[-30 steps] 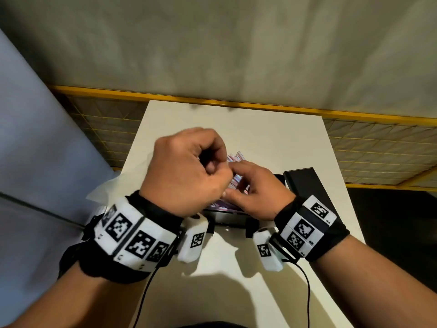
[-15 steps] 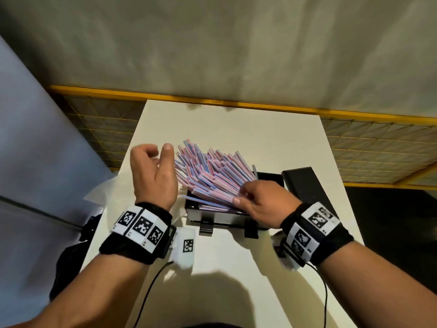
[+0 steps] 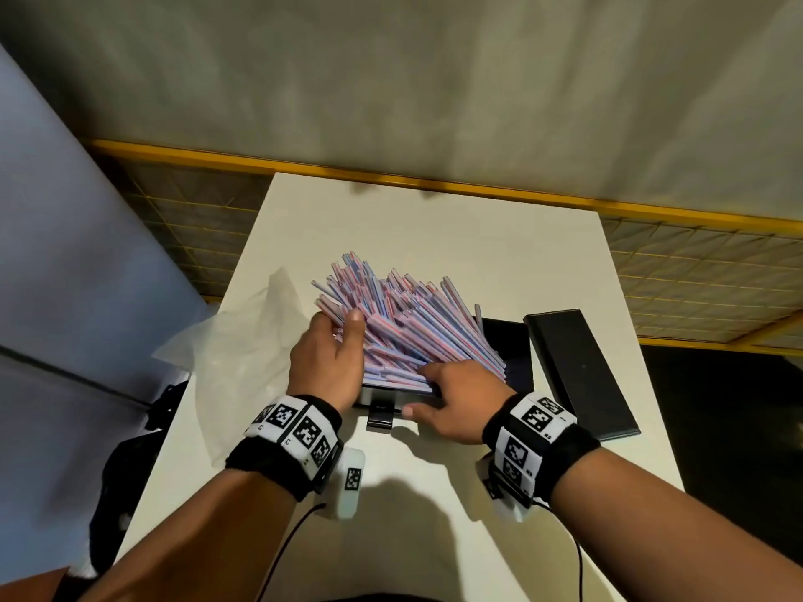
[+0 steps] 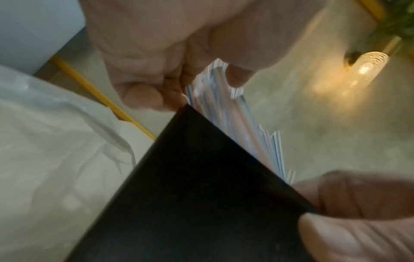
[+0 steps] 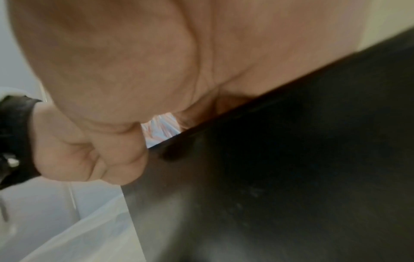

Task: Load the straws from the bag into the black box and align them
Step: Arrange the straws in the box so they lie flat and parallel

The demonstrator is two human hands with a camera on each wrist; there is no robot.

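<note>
A thick fan of pink-and-blue striped straws [image 3: 404,323] leans out of the open black box [image 3: 512,354], their far ends spread up and left. My left hand [image 3: 326,362] grips the bundle's left side, thumb on top; in the left wrist view the straws [image 4: 224,106] run between its thumb and curled fingers above the box wall [image 4: 201,195]. My right hand [image 3: 456,397] curls its fingers over the straws' near ends, thumb along the box's front wall. The right wrist view shows mostly palm [image 5: 134,70] and box [image 5: 291,159].
The empty clear plastic bag [image 3: 234,349] lies crumpled on the white table [image 3: 434,236] left of the box. The black lid [image 3: 582,375] lies flat to the right of the box. A clasp [image 3: 382,417] juts from the box front. The table's edges are close on both sides.
My left hand left the right hand, swung out to the left, then came back to grip the straws' left side. The straws now show fanned out; the right hand stayed at their near ends.
</note>
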